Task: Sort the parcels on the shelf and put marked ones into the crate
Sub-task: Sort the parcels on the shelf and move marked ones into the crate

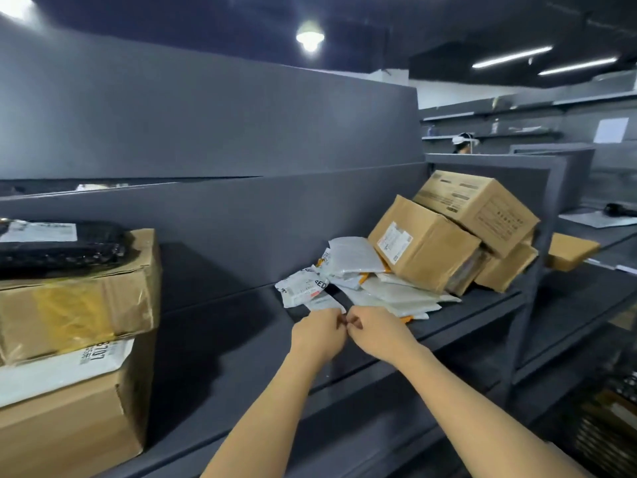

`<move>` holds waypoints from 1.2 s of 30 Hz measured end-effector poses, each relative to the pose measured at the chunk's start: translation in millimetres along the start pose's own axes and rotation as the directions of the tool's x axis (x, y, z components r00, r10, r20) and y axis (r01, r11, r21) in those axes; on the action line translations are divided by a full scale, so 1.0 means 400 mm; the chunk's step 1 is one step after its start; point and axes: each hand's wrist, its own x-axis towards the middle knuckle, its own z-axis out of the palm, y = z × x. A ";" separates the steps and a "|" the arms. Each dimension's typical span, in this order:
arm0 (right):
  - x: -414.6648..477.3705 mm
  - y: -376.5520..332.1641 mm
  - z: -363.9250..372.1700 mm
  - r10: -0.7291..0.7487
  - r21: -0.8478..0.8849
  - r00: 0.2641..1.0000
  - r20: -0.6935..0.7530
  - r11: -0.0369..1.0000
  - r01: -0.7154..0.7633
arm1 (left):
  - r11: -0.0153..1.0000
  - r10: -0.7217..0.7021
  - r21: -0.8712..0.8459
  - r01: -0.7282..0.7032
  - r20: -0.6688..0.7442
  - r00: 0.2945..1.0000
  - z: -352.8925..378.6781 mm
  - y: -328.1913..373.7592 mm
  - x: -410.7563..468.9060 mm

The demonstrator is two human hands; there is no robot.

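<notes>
Both hands meet at the shelf (224,339) edge — left hand (319,334) and right hand (377,334) curled narrow, fingertips together, pinching something too small to tell, just beside the white mailers (344,281).

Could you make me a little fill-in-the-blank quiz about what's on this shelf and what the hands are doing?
1. The white mailers lie on the shelf to the ____ of the tilted cardboard boxes.
2. The left hand and right hand meet just in front of the ____.
3. On the left box stack lies a ____ bag with a white label.

Missing words: left; mailers; black
</notes>
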 end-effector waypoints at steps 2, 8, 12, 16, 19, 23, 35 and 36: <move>0.052 -0.025 0.028 -0.008 -0.014 1.000 0.007 1.000 0.008 | 1.000 -0.029 0.012 0.029 0.005 1.000 -0.005 -0.050 0.034; 0.175 -0.061 0.136 0.070 0.198 0.997 0.030 0.977 -0.074 | 0.995 -0.076 0.069 0.073 0.031 0.997 0.013 -0.192 0.082; 0.241 -0.087 0.180 0.256 0.635 0.942 0.219 0.696 -0.336 | 0.984 -0.037 0.175 0.017 0.111 0.993 0.038 -0.267 0.102; 0.312 -0.096 0.201 0.297 0.831 0.899 0.321 0.367 -0.418 | 0.980 0.020 0.188 -0.066 0.236 0.972 0.060 -0.294 0.130; 0.375 -0.087 0.214 0.273 0.867 0.888 0.370 0.241 -0.435 | 0.978 0.030 0.193 -0.084 0.265 0.964 0.074 -0.298 0.149; 0.444 -0.072 0.227 0.236 0.874 0.873 0.427 0.142 -0.465 | 0.972 0.029 0.222 -0.079 0.219 0.975 0.078 -0.309 0.173; 0.505 -0.100 0.165 -0.065 0.800 0.991 -0.113 0.586 0.130 | 0.743 -0.526 -0.656 0.134 -0.447 0.724 -0.058 -0.406 0.168; 0.507 -0.107 0.143 -0.178 0.773 0.982 -0.070 0.612 0.166 | 0.610 -0.594 -0.785 0.107 -0.363 0.718 -0.088 -0.411 0.166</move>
